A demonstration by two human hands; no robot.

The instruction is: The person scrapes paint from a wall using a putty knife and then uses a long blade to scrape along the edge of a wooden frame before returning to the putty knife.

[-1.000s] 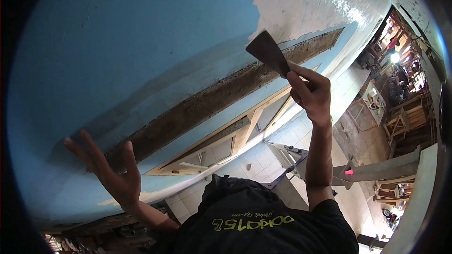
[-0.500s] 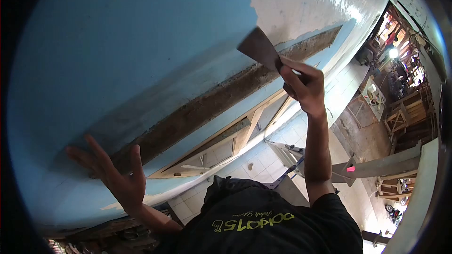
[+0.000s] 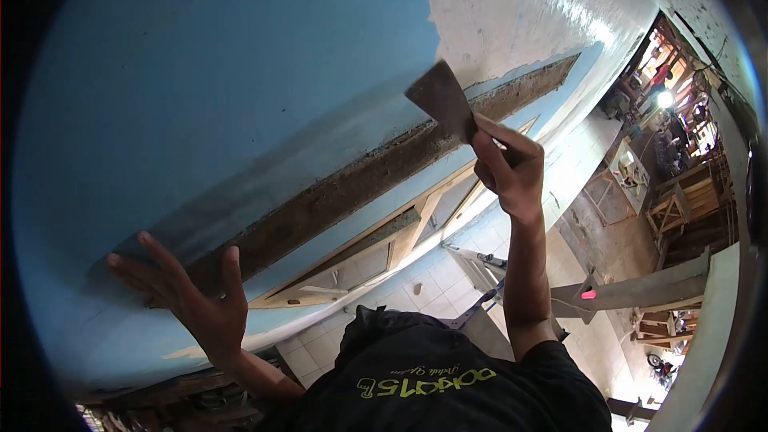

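My right hand [image 3: 512, 166] grips a paint scraper [image 3: 442, 98], its wide dark blade pointing up and left over the wall. The blade's edge overlaps the border between blue paint [image 3: 264, 56] and a pale scraped patch [image 3: 512, 16]. Fingers spread, my left hand [image 3: 196, 300] is at the wall on the lower left, fingertips right at the blue surface. A long brown recessed strip [image 3: 320, 202] runs diagonally between the two hands, its left end partly behind my left hand.
Below the strip are wooden-framed openings [image 3: 408, 228]. A ladder-like metal frame [image 3: 472, 268] stands on the tiled floor [image 3: 436, 280]. At right are a cluttered work table [image 3: 632, 176], wooden furniture [image 3: 672, 212] and a grey beam [image 3: 640, 286] with a pink item [image 3: 589, 294].
My right hand and the scraper have shifted slightly down. My left hand stays spread in nearly the same place at the wall, and the view has tilted a little.
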